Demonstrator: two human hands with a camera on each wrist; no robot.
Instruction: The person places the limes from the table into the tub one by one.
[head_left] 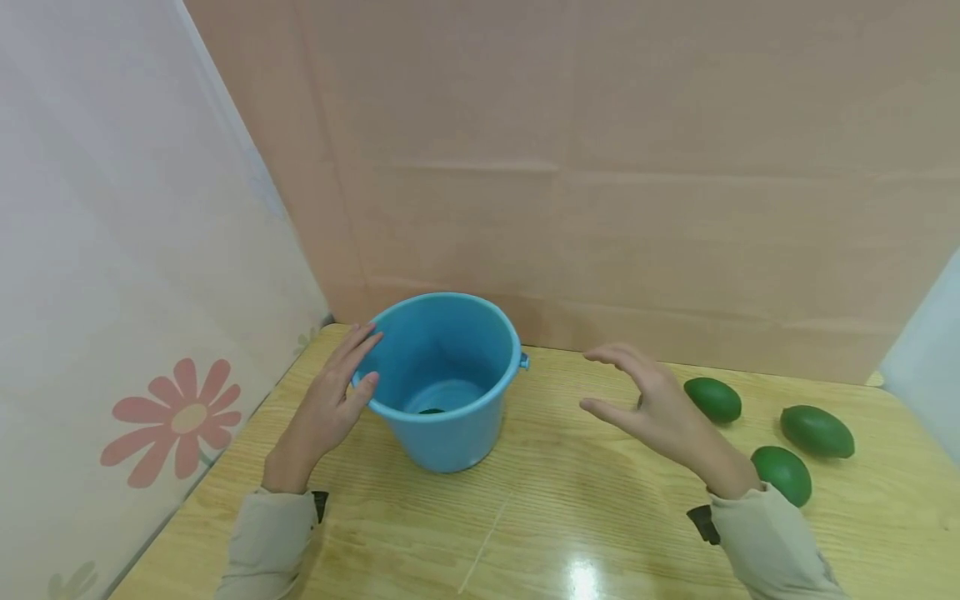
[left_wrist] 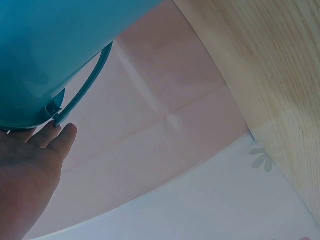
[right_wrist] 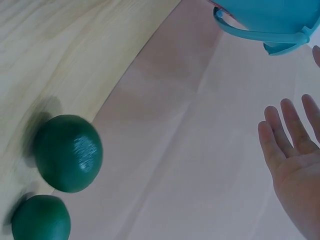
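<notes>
A blue plastic bucket point(head_left: 450, 442) stands upright on the wooden table, a sliver of a green thing point(head_left: 431, 411) showing inside past its near rim. My left hand point(head_left: 330, 408) is at the bucket's left rim, fingers extended and thumb over the edge. In the left wrist view, its fingertips point(left_wrist: 65, 137) are right by the rim and the handle's point(left_wrist: 85, 92) pivot. Between the bucket and several smooth green oval fruits point(head_left: 712, 400), my right hand point(head_left: 660, 408) hovers with thumb and fingers spread apart, holding nothing. It partly hides another green fruit behind it.
More green fruits, one at the right point(head_left: 817, 431) and one nearer point(head_left: 782, 475), lie beside my right forearm. A beige covering point(head_left: 600, 208) hangs behind the table point(head_left: 420, 533). At the left is a white sheet with a red flower print point(head_left: 187, 417).
</notes>
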